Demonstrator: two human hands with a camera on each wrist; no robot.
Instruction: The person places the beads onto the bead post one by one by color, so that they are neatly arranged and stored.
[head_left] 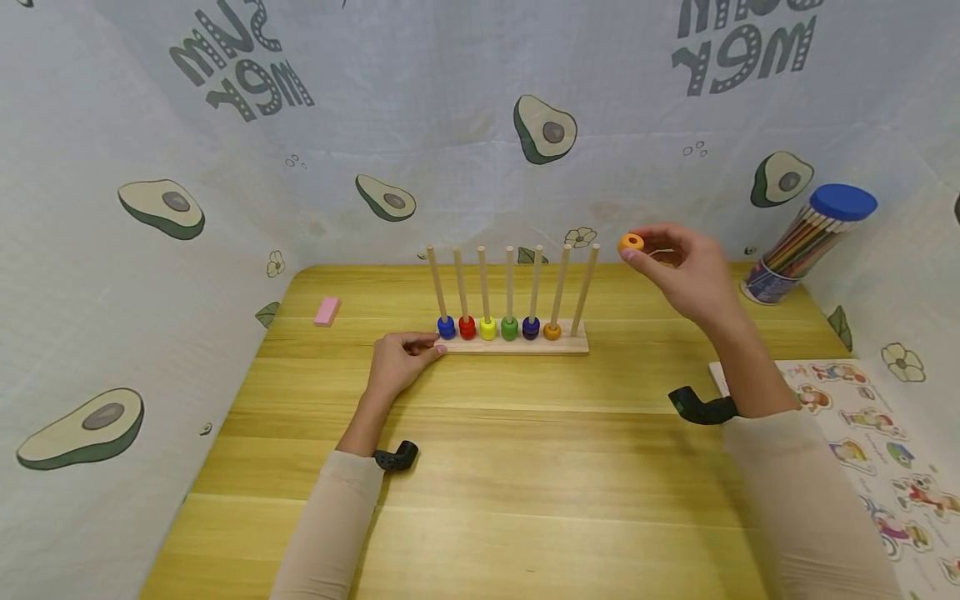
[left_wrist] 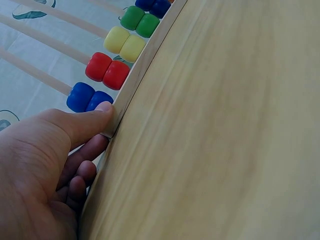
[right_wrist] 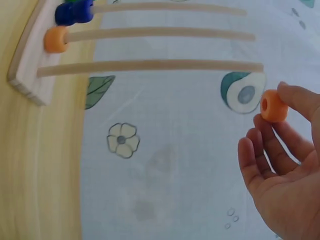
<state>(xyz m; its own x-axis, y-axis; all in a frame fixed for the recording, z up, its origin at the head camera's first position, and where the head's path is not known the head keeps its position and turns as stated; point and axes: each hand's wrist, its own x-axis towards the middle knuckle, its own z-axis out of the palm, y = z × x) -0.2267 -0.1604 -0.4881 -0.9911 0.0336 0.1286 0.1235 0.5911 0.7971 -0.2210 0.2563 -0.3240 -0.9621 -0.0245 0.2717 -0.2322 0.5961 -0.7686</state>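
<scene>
A wooden bead rack (head_left: 517,347) with several upright rods stands towards the back of the table. Pairs of blue, red (left_wrist: 116,75), yellow, green and dark blue beads sit at the bottom of their rods. One orange bead (right_wrist: 54,40) is on the rod after those, and the rightmost rod (right_wrist: 150,65) is bare. My left hand (head_left: 396,363) grips the left end of the rack's base, thumb on top beside the blue beads. Up to the right of the bare rod, my right hand (head_left: 692,271) pinches a loose orange bead (right_wrist: 278,107) between thumb and fingertips, its hole showing.
A pink eraser-like block (head_left: 327,312) lies at the back left. At the back right stands a clear jar of pencils (head_left: 797,242) with a blue lid. A sticker sheet (head_left: 847,417) lies under the right forearm. Printed cloth (head_left: 465,108) hangs behind the table.
</scene>
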